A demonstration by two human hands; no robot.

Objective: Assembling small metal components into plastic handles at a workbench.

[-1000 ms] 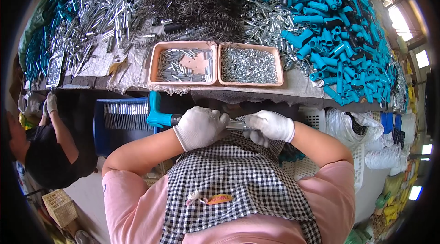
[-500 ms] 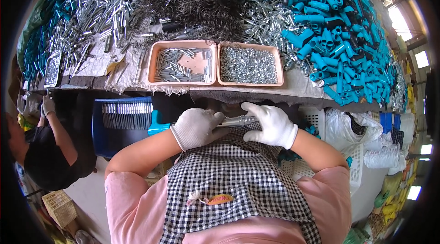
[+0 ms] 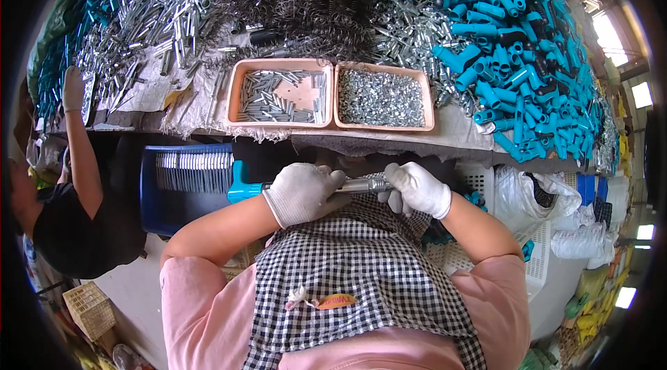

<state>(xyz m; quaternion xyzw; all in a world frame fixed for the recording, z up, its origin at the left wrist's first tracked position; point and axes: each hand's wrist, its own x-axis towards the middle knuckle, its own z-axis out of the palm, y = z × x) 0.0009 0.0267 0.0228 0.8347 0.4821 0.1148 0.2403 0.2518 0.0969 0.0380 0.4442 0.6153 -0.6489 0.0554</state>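
Note:
A tool with a teal L-shaped handle [image 3: 244,191] and a silver metal tube [image 3: 358,186] lies crosswise in front of my apron. My gloved left hand [image 3: 303,195] is wrapped round its middle, with the teal handle sticking out on the left. At the tube's right end, my gloved right hand [image 3: 420,191] is closed on the ribbed metal tip with thumb and fingers. Part of the tube is hidden by my left hand. On the bench edge beyond stand a pink tray [image 3: 300,94] of short metal pins and another tray [image 3: 385,127] of small metal pieces.
Teal handles [image 3: 514,78] are heaped at the right, dark springs [image 3: 299,2] in the middle, metal rods [image 3: 167,15] at the left. Below the bench edge sits a blue bin [image 3: 187,214] with a row of metal parts. A co-worker's arm [image 3: 85,161] reaches to the bench.
My right hand has gone from spread fingers round the tube's end to a closed grip on it. The co-worker's gloved hand has moved up onto the bench.

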